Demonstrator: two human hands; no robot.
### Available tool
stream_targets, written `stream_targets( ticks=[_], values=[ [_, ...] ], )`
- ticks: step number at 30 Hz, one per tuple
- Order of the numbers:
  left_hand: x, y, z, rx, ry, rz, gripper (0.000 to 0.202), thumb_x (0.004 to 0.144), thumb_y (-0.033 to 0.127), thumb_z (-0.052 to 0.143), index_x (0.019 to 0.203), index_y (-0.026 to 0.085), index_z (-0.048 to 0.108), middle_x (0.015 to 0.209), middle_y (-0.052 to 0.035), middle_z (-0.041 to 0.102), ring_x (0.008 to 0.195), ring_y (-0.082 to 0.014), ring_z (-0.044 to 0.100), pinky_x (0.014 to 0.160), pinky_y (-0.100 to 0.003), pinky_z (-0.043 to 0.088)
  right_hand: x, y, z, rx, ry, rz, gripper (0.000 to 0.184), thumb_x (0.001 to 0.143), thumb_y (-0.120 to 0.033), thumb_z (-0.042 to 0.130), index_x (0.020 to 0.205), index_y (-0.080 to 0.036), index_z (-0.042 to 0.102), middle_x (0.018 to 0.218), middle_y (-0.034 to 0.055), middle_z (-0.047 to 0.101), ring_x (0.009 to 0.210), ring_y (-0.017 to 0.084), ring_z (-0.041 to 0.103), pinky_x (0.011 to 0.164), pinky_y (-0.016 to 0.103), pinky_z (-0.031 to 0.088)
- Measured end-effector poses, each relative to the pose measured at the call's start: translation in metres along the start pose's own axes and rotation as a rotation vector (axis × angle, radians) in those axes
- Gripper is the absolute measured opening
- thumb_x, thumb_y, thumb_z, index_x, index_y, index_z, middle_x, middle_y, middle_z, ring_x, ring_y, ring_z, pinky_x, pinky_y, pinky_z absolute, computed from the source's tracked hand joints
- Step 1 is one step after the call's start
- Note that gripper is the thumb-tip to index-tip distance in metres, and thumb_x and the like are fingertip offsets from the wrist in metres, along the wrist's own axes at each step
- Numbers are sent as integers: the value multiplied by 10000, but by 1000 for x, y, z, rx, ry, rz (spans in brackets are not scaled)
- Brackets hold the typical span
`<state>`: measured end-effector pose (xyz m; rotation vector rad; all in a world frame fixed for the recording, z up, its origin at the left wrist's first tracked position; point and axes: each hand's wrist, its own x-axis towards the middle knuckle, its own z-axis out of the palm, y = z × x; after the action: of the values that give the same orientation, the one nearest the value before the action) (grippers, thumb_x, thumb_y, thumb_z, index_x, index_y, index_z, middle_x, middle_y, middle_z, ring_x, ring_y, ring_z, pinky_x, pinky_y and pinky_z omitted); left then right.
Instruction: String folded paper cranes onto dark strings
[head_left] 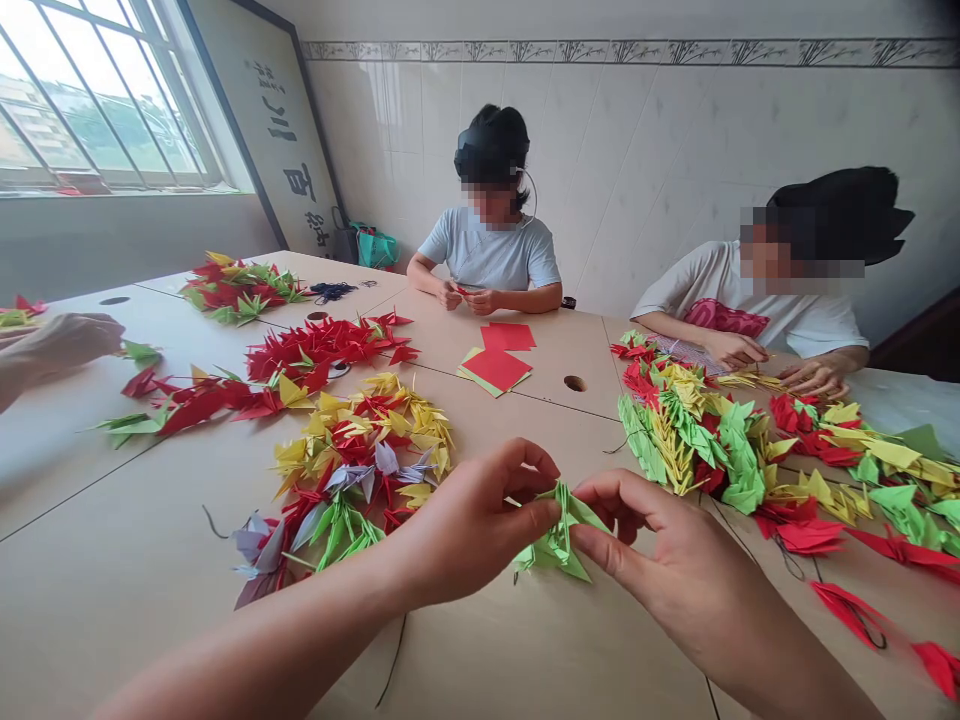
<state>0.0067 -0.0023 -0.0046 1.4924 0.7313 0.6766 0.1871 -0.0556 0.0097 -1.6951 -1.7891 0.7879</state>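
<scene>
Green paper crane, long axis crosswise

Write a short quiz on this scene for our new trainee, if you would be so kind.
1. True or false: the left hand and the right hand both hold the green origami crane.
2. What colour is the top sheet of the paper stack on the tabletop? A red, B blue, C white.
3. What round feature lies in the tabletop just right of that stack?

Key: 1 true; 2 A; 3 a round hole.
</scene>
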Motion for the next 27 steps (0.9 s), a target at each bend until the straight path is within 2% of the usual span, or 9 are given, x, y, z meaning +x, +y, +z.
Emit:
stream_targets(
  ticks=[4,9,18,20,21,22,23,25,27],
  values=[
    [-1,2,-1,52,7,8,193,876,351,596,920,178,524,787,5,591,662,-99,456,573,-211,357,1,-2,-1,70,14,24,244,873,-441,565,796,-229,658,705,-6,623,663,167,553,549,246,422],
    [-1,7,-4,162,8,-23,296,838,447,630,765,166,571,622,58,445,572,-85,363,520,-200,311,5,0,-3,189,1,1,286,834,-479,634,711,-222,652,637,-20,583,617,153,523,541,235,417],
    [-3,1,0,328,67,17,271,886,377,557,703,178,531,618,49,444,600,-104,378,533,-217,302,5,0,1,156,-15,-4,329,881,-495,553,714,-216,598,639,-25,529,599,140,458,510,232,367],
    [-5,1,-2,351,140,90,275,849,460,615,833,186,596,764,5,572,725,-142,500,635,-236,386,4,-1,2,173,7,18,335,877,-511,552,714,-221,595,635,-29,528,597,139,458,508,233,362],
    [-6,1,-4,334,178,149,358,821,520,638,983,201,621,953,-38,626,896,-186,551,755,-258,423,4,-2,2,187,22,32,338,872,-520,557,715,-224,597,635,-30,532,596,139,463,513,234,367],
    [-7,2,-6,294,205,211,510,795,582,641,1165,235,591,1195,-73,596,1119,-236,518,906,-293,407,4,-3,1,202,34,44,344,868,-530,559,713,-225,598,637,-30,538,599,139,471,522,235,375],
    [-8,3,-9,226,209,265,646,792,649,598,1320,287,511,1400,-73,485,1312,-268,394,1031,-329,342,3,-4,1,215,38,54,350,867,-538,560,713,-226,599,644,-28,546,606,140,480,532,237,384],
    [-10,6,-13,45,166,322,734,814,768,406,1440,385,385,1579,16,278,1480,-259,116,1149,-378,196,3,-4,1,227,20,67,367,868,-557,551,718,-226,599,656,-22,549,619,145,485,530,239,384],
    [-9,10,-17,-130,101,315,773,807,830,205,1400,405,460,1577,75,296,1501,-235,33,1174,-397,130,4,-4,1,219,-10,71,380,874,-567,542,715,-224,586,650,-21,527,616,145,467,516,240,373]
  ],
)
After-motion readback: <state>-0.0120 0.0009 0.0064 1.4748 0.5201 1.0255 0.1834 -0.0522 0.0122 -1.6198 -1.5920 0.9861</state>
